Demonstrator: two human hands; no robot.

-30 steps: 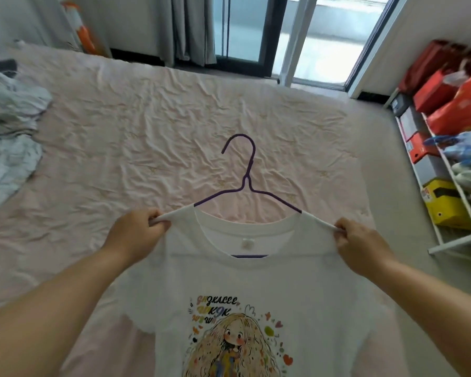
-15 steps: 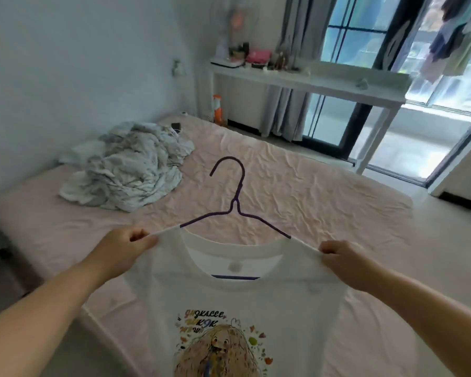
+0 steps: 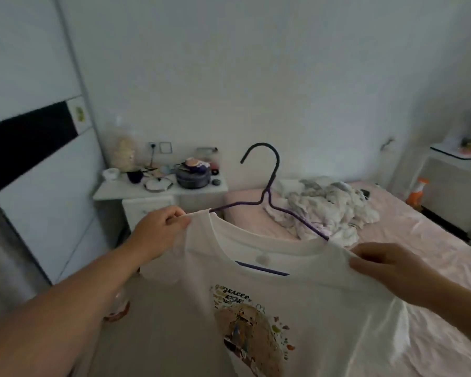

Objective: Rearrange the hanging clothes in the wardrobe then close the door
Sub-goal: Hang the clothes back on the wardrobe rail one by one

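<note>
A white T-shirt (image 3: 324, 289) with a cartoon print hangs on a purple wire hanger (image 3: 269, 183), held up in front of me. My left hand (image 3: 161, 227) pinches the shirt's left shoulder over the hanger end. My right hand (image 3: 386, 262) pinches the right shoulder the same way. The hanger's hook points up and left, free of any rail. The wardrobe (image 3: 33, 164), white with a black band, stands at the left with its sliding door across the front; its inside is hidden.
A bed with a pink sheet (image 3: 419, 268) lies to the right, a crumpled grey-white heap of cloth (image 3: 329, 205) on it. A white bedside table (image 3: 161, 191) with pots, a bowl and a lid stands between wardrobe and bed. Bare floor lies below.
My view has swung left, from the bed and window to the bedside table and wardrobe. Both hands keep the same hold on the shirt's shoulders.
</note>
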